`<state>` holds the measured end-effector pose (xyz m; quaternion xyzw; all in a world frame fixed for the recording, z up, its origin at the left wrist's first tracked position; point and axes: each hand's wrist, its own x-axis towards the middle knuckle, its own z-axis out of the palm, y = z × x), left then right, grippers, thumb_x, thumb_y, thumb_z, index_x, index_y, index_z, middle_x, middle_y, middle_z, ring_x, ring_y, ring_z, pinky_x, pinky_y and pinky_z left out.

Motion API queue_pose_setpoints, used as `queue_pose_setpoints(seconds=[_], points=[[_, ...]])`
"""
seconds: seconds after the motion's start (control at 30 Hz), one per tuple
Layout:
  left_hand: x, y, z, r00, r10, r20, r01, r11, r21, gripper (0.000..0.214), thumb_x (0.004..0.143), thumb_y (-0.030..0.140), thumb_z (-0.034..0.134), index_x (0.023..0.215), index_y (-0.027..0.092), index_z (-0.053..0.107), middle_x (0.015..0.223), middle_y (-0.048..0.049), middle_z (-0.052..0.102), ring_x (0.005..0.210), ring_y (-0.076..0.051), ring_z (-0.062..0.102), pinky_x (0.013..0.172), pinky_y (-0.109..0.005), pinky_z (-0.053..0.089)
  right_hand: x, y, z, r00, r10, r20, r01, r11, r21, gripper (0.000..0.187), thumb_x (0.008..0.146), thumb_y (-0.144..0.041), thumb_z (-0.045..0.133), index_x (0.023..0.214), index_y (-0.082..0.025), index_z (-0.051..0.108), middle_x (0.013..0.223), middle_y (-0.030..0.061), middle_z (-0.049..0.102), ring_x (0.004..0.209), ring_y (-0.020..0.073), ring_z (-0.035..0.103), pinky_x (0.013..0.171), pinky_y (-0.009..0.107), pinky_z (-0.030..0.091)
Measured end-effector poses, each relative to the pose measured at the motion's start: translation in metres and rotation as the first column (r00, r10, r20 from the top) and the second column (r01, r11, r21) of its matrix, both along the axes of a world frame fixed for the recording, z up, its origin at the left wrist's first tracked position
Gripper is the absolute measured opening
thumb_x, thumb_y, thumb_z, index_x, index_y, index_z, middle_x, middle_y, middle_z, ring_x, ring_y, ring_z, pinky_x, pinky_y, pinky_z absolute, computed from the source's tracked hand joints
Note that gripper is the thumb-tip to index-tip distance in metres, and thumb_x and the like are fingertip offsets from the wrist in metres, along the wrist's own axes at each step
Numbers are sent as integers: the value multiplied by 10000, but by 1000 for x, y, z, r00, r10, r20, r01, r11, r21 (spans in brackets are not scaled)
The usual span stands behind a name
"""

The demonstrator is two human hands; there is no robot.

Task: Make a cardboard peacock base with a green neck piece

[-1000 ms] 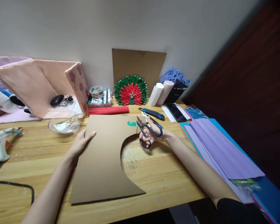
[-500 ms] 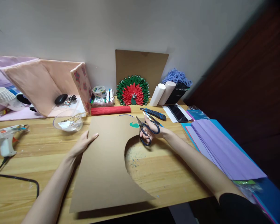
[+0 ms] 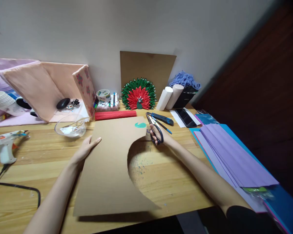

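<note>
My left hand grips the left edge of a brown cardboard sheet, thumb on top and fingers underneath. A large curved bite is cut out of the sheet's right side. Near its far right corner lies a small green curved shape. My right hand is wrapped round the dark handles of a pair of scissors, just right of that corner. The scissor blades point away from me, beside several pens and a blue utility knife.
A red and green peacock craft leans at the back. Rolled red paper lies behind the cardboard. To the left are a clear bowl and a hot glue gun; to the right, purple paper and a phone.
The scissors have dropped lower and shifted right, away from the green shape. The cardboard's far edge has moved slightly away from me, covering the blue curve behind it.
</note>
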<state>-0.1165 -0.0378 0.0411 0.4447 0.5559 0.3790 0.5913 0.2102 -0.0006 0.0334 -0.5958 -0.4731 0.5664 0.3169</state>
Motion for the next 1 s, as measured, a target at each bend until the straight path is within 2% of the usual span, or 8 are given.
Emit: queue_pose_setpoints(seconds=[0.17, 0.27, 0.37, 0.47, 0.57, 0.77, 0.87, 1.0], points=[[-1, 0, 0, 991, 131, -21, -131, 991, -31, 418, 716, 411, 677, 1035, 171, 552, 941, -100, 696, 684, -207, 681, 557, -270, 547, 27, 1, -1, 992, -82, -92, 94, 986, 139, 626, 701, -805, 304, 636, -199, 448, 364, -70, 366, 283, 92, 386, 301, 219, 348], [-1, 2, -1, 979, 203, -31, -204, 978, -34, 447, 709, 382, 693, 1073, 165, 549, 929, -109, 699, 712, -213, 683, 567, -270, 549, 42, -5, -2, 973, -151, 173, 82, 932, 353, 528, 691, -729, 476, 688, -201, 479, 488, -34, 473, 404, 122, 469, 414, 257, 407], [-2, 3, -3, 972, 230, -39, -230, 973, -13, 470, 706, 366, 701, 1097, 155, 547, 916, -117, 700, 758, -223, 684, 578, -265, 551, 44, -13, -4, 852, -173, 495, -124, 851, 511, 431, 643, -588, 663, 803, -209, 535, 736, 34, 619, 645, 196, 587, 605, 313, 459], [-2, 2, -3, 975, 218, -33, -219, 976, -18, 460, 708, 368, 701, 1093, 162, 555, 911, -115, 701, 754, -225, 686, 578, -271, 555, 32, -16, -10, 758, -10, 652, -372, 814, 445, 579, 610, -509, 734, 1057, -202, 531, 996, 110, 646, 893, 273, 616, 734, 352, 463], [-1, -1, -3, 975, 222, -32, -223, 974, -45, 434, 706, 356, 702, 1079, 182, 562, 913, -103, 702, 696, -220, 687, 567, -297, 561, 21, -15, -17, 689, 73, 721, -494, 775, 394, 722, 630, -454, 745, 1226, -176, 446, 1119, 149, 619, 1027, 278, 591, 786, 334, 460], [0, -3, -2, 977, 215, -6, -214, 974, -74, 372, 713, 302, 695, 1045, 190, 571, 914, -92, 701, 640, -212, 681, 548, -306, 561, 29, -10, -27, 509, -47, 859, -588, 710, 387, 235, 777, -245, 614, 990, -150, 579, 931, 122, 681, 863, 253, 646, 701, 303, 466], [3, -5, 2, 975, 220, -12, -220, 973, -72, 357, 713, 297, 696, 1031, 190, 573, 911, -85, 702, 628, -202, 679, 541, -294, 558, 37, -10, -28, 515, -96, 852, -572, 702, 425, 134, 808, -193, 558, 931, -151, 590, 893, 102, 682, 843, 228, 646, 707, 285, 463], [8, -8, 9, 980, 199, -1, -199, 976, -89, 356, 715, 291, 692, 1031, 184, 568, 915, -90, 700, 647, -208, 680, 554, -303, 560, 40, -8, -27, 614, -94, 784, -508, 713, 483, 466, 754, -360, 654, 1153, -172, 502, 951, 73, 680, 870, 204, 647, 698, 262, 477]])
